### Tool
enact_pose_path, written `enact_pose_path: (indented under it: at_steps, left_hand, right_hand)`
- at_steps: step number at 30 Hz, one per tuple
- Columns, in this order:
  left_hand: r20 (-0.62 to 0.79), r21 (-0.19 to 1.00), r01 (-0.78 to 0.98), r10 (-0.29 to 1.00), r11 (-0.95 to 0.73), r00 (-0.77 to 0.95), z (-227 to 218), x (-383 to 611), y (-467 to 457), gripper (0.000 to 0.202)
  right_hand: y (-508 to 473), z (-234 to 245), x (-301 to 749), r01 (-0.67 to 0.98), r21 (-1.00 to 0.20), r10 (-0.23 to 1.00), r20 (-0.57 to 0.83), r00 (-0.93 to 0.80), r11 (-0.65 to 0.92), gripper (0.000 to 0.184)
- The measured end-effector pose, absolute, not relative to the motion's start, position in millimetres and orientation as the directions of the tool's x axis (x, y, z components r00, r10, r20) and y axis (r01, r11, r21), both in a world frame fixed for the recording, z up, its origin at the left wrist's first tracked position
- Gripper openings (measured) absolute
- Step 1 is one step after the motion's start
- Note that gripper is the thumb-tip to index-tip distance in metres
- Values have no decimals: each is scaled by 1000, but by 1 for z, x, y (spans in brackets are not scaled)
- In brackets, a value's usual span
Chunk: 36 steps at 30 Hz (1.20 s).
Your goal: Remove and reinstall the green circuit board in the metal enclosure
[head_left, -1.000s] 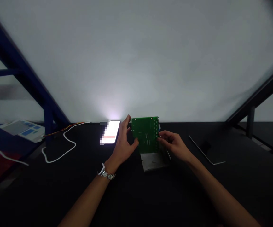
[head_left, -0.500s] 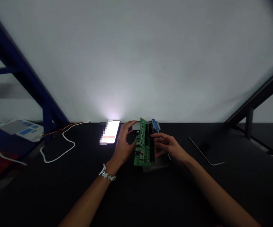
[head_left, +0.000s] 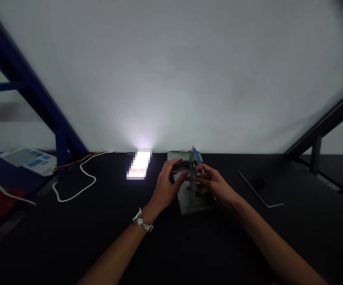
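Note:
A green circuit board (head_left: 192, 168) stands nearly edge-on above a grey metal plate (head_left: 189, 204). On its right side my right hand (head_left: 217, 184) is closed, the fingers bent against the board's dark parts. My left hand (head_left: 168, 184) is to the left of the board, fingers stretched and apart. Its thumb reaches the board's left face or lies just in front of it; I cannot tell which. Behind the board, a blue-handled tool (head_left: 197, 155) lies partly hidden.
A lit phone (head_left: 140, 164), partly pixelated, lies left of my hands near the wall. Farther left are a white cable (head_left: 92, 180) and a white panel with blue patches (head_left: 30, 160). A bent metal rod (head_left: 254, 192) lies right. Blue (head_left: 60, 134) and dark frame bars (head_left: 314, 152) flank the table.
The circuit board has turned from showing its green face to nearly edge-on and shifted slightly right. My left hand has moved right with it, and more of the metal plate shows.

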<state>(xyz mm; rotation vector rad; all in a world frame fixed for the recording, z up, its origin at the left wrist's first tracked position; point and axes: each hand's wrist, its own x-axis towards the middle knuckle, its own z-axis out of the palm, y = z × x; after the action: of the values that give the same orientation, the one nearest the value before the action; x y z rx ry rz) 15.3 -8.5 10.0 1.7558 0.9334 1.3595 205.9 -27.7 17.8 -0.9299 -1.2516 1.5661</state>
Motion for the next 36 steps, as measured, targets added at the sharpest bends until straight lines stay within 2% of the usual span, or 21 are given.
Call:
enact_pose_path:
  at_steps: [2, 5, 9, 16, 20, 25, 29, 32, 36]
  left_hand:
    - [395, 910, 58, 900, -411, 186, 13, 12, -6, 34]
    - [290, 956, -12, 943, -292, 163, 16, 5, -1, 38]
    - [173, 984, 13, 976, -177, 131, 12, 0, 6, 43]
    - [189, 981, -36, 918, -188, 348, 7, 8, 2, 39]
    - [206, 978, -44, 904, -204, 374, 14, 17, -7, 43]
    - [204, 979, -56, 924, -197, 324, 20, 24, -16, 45]
    - [57, 982, -191, 940, 8, 336, 17, 25, -19, 57]
    - [-80, 911, -353, 932, 212, 353, 17, 26, -20, 66]
    - [-112, 853, -437, 917, 287, 383, 21, 28, -23, 75]
  right_hand:
    - [-26, 21, 211, -166, -983, 958, -31, -286, -82, 36]
    - [-24, 26, 218, -127, -989, 976, -41, -216, -70, 37]
    - [-22, 30, 223, -83, -997, 995, 4, -104, -5, 40]
    - [-23, 37, 217, -41, -994, 994, 97, 50, 99, 37]
    - [-24, 39, 213, -59, -987, 989, 147, 22, 148, 36]
    - [-29, 33, 200, -104, -975, 977, 204, -68, 196, 36]
    - [-36, 31, 186, -123, -961, 958, 261, -120, 246, 38]
    - [-40, 31, 180, -99, -963, 952, 264, -157, 251, 31]
    - [-41, 32, 179, -43, -965, 958, 261, -120, 258, 23]
